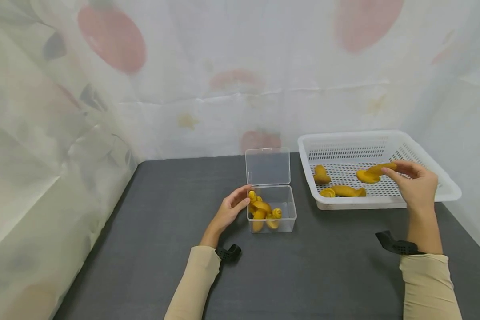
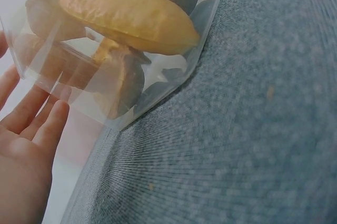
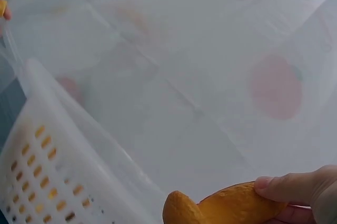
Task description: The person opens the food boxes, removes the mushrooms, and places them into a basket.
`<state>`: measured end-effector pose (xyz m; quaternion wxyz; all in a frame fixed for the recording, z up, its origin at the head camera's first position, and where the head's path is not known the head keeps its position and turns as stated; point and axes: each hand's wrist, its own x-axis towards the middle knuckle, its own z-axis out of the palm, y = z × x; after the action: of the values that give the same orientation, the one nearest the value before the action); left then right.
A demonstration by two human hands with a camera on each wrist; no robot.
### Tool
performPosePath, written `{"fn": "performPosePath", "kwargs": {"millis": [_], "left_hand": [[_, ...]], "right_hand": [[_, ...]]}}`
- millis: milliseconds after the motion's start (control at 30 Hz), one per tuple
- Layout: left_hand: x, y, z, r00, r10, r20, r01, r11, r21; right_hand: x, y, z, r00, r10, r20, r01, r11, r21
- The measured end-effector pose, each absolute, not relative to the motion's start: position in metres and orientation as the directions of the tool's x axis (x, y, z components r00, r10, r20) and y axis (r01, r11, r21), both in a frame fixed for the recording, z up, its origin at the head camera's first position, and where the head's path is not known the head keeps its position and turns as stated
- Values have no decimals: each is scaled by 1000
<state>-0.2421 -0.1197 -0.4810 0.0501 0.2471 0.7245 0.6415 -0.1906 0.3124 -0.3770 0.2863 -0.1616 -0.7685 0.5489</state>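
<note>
A small clear plastic box (image 1: 289,205) stands on the dark tabletop with its hinged lid (image 1: 268,166) raised at the back. Several yellow mushroom-shaped pieces (image 1: 260,213) lie inside it; one shows as a long yellow body (image 2: 131,16) through the wall. The fingers of my left hand (image 1: 229,212) touch the box's left side from outside, fairly straight. Over the right part of a white basket (image 1: 436,186), my right hand (image 1: 418,184) pinches a yellow mushroom-shaped piece (image 1: 368,177) between thumb and fingers. Its near end (image 3: 239,203) is hidden by the hand.
More yellow pieces (image 1: 344,191) lie in the basket, which has perforated walls and stands right of the box. A patterned white curtain (image 1: 224,66) hangs behind and along the sides of the table (image 1: 164,222).
</note>
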Motion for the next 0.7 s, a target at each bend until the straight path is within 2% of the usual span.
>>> {"fn": "performPosePath", "kwargs": {"millis": [333,700], "left_hand": [[-240,-119,-480,-869,425,254,308,60,950],[-240,-119,-477,-871,426,243,300,72,951]], "right_hand": [[-185,335,-388,-814,538,218,11,390,-921],[-180,342,-387,-839,494,228,26,456,-890]]}}
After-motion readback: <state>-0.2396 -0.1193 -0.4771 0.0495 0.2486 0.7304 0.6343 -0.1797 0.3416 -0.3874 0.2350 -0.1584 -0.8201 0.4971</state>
